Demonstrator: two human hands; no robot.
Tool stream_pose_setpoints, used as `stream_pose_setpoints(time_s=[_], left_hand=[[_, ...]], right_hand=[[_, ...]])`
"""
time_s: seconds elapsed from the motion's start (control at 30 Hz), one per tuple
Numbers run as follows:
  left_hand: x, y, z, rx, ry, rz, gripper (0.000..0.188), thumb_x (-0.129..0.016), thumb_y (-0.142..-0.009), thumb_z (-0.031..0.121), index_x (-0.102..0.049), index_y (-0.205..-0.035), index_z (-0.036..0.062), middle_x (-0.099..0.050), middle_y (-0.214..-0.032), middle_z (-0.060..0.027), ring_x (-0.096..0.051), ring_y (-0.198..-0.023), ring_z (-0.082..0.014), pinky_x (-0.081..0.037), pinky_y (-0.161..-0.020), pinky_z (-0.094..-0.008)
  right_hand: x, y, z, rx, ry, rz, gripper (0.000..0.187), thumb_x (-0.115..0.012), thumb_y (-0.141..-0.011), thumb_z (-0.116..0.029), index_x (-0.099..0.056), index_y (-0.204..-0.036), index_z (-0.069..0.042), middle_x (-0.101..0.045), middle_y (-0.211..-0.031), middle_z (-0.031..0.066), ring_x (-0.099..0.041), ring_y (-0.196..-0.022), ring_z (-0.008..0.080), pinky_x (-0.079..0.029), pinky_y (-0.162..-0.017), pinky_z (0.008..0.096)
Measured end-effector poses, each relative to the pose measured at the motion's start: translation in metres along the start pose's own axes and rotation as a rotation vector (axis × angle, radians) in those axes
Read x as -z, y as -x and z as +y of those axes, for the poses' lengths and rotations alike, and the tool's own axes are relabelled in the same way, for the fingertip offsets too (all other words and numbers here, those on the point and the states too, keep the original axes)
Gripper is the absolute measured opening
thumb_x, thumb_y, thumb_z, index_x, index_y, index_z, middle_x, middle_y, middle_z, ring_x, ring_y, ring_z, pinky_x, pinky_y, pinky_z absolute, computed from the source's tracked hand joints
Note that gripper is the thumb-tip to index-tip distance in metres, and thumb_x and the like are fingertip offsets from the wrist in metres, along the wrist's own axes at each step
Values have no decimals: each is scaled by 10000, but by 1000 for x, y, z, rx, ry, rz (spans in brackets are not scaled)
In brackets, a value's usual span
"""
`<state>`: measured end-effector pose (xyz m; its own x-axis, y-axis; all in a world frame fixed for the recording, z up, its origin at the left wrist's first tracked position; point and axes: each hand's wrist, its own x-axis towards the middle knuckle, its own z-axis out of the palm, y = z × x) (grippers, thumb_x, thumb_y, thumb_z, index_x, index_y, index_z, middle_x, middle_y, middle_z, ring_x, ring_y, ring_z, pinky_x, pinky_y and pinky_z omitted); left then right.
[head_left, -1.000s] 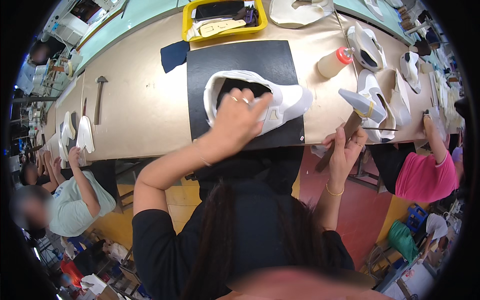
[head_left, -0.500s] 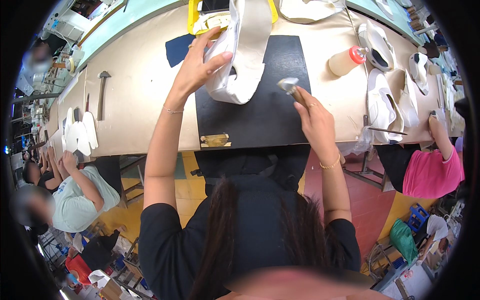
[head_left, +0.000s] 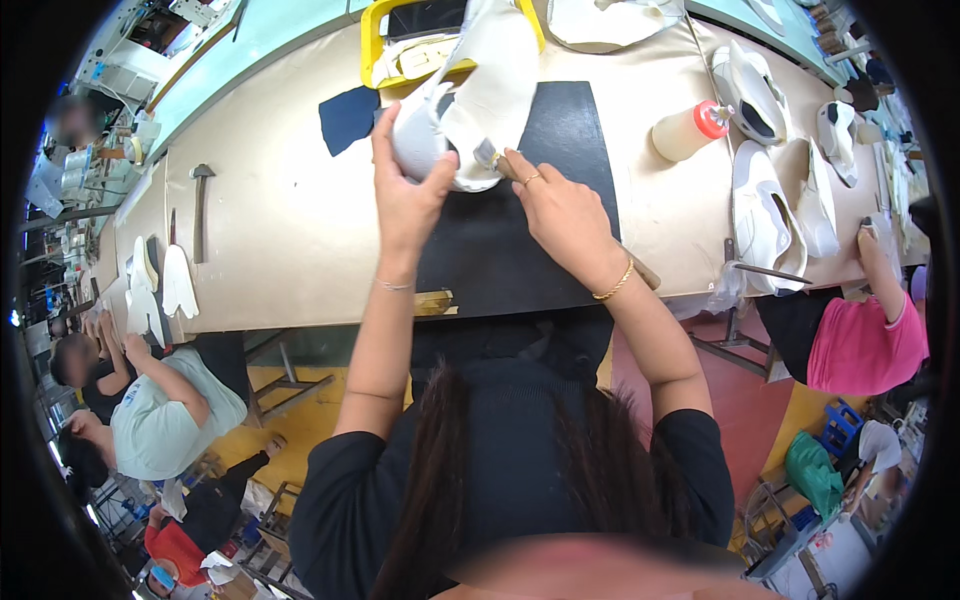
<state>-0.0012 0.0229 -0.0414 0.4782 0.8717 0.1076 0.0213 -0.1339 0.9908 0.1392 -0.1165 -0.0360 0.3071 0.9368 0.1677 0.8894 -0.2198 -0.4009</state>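
Observation:
A white shoe upper (head_left: 420,135) stands over a black mat (head_left: 520,245) in front of me. My left hand (head_left: 408,190) grips the upper's near left side, thumb toward its opening and fingers along the outer wall. In my right hand (head_left: 565,205) is a hammer (head_left: 640,268) with a wooden handle, which runs back under the wrist. Its shiny metal head lies at the upper's near inner edge, apparently touching it. The fingers hide part of the handle.
Beyond the upper sits a yellow tray (head_left: 372,45) with white pieces. A dark blue scrap (head_left: 348,118) lies left of the mat. At right are a red-capped bottle (head_left: 682,135) and white shoe uppers (head_left: 765,215). Another hammer (head_left: 201,215) lies left. Co-workers sit on both sides.
My right hand has brought the hammer left from over the mat to the upper's edge. My left hand has shifted lower on the upper, which has turned and tilted.

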Motion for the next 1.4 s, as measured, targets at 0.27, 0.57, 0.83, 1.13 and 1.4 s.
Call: stream_pose_setpoints(time_s=[0.27,0.57,0.83,1.13,1.4], left_hand=[[23,-23,-21,-117,-139,9,635,-696,-888,340,-507,-1406,25,-495,-1130,-124,-509,-1044,-216,-415,-950,-317],[27,-31,-29,29,-104,21,654,-679,-896,355,-498,-1387,-35,-516,-1176,-188,-521,-1091,-270,-409,-995,-350],[33,-29,-50,44,-88,35,626,-636,-929,381,-501,-1382,-30,-533,-1245,-208,-508,-1172,-304,-376,-1054,-365],[43,-39,-58,200,53,-8,598,-578,-978,315,-382,-1473,41,-531,-1298,-115,-555,-1041,-196,-451,-900,-330],[42,-29,-40,232,310,35,647,-583,-871,213,-374,-1469,83,-518,-1220,-98,-536,-975,-152,-514,-772,-273]], right_hand=[[14,-28,-1,159,-254,409,492,-601,-961,-123,-519,-1446,-144,-608,-805,99,-629,-638,282,-513,-572,390],[-3,-48,-14,77,-156,191,444,-532,-992,-176,-527,-1434,-209,-637,-800,108,-663,-639,323,-546,-601,440],[-3,-50,-21,76,-64,94,478,-523,-972,-149,-509,-1448,-190,-657,-837,121,-684,-670,333,-555,-600,435],[-8,-45,-17,105,-88,-128,628,-572,-877,-108,-456,-1481,-239,-653,-889,126,-686,-736,334,-561,-625,441],[32,-25,-11,-72,-169,-20,476,-514,-1005,-230,-442,-1476,-216,-658,-865,117,-670,-694,336,-539,-605,433]])
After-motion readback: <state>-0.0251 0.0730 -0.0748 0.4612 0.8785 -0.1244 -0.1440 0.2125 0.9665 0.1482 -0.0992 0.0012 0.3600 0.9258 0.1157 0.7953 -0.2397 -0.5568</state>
